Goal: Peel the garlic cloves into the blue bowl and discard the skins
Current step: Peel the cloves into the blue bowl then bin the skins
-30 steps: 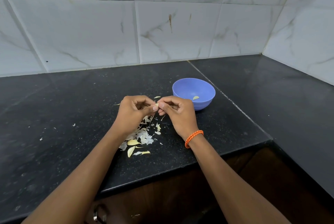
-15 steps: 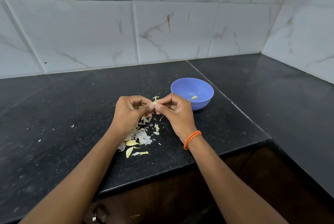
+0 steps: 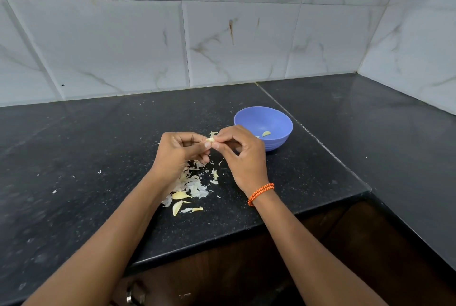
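A small pale garlic clove [image 3: 210,140] is pinched between my left hand [image 3: 179,152] and my right hand [image 3: 240,155], just above the black counter. Fingers of both hands are curled around it, and most of the clove is hidden. The blue bowl [image 3: 276,118] stands right behind my right hand and holds a peeled clove [image 3: 266,133]. Under my hands lies a pile of garlic skins [image 3: 195,186] with two unpeeled cloves [image 3: 180,195] at its near end.
The black stone counter [image 3: 98,137] has a few skin flecks on the left and a front edge close to the pile. A tiled wall [image 3: 222,46] runs behind, and another closes the right side. A dark cabinet sits below the counter edge.
Both hands have lifted slightly and shifted toward the bowl while working the clove. The bowl and the skin pile have not moved.
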`<state>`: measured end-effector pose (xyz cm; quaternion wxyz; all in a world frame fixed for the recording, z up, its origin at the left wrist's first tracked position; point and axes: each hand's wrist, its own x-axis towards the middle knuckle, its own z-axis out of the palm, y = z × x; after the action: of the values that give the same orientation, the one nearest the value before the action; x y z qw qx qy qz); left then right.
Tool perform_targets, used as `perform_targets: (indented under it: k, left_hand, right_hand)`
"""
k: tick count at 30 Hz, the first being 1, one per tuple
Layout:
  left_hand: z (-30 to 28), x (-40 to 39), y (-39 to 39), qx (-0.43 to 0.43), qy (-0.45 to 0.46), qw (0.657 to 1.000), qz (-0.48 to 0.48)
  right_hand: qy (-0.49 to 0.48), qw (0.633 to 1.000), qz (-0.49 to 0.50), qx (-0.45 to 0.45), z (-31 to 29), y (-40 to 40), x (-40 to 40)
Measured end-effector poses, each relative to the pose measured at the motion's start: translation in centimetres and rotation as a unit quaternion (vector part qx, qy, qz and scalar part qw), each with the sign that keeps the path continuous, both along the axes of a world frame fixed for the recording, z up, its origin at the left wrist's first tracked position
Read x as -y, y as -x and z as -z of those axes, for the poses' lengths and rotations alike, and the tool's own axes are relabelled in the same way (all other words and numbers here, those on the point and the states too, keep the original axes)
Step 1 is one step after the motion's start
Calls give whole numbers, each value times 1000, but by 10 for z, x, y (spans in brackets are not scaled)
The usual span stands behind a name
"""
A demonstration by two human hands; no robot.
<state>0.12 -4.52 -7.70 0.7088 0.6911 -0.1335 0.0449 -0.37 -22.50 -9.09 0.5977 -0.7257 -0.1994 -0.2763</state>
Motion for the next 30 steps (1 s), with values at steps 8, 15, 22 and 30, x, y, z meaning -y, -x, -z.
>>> perform_targets:
  k: [8,15,22,30]
  left_hand:
    - [-6,-3,0,-9,-32,999,-13]
    - [-4,-2,-3,-4,-70,997,-30]
    - [-5,-2,-2,-23,-46,998,-37]
    - [-3,-2,-3,-7,-76,997,-14]
  right_hand:
    - [-69,990,-72,-102,-4,0,0]
    - [-49,993,-33,-103,-3,1,2]
    - [-46,992,-39,-109,-5,3,3]
    - [-62,987,-64,-136,-6,2,3]
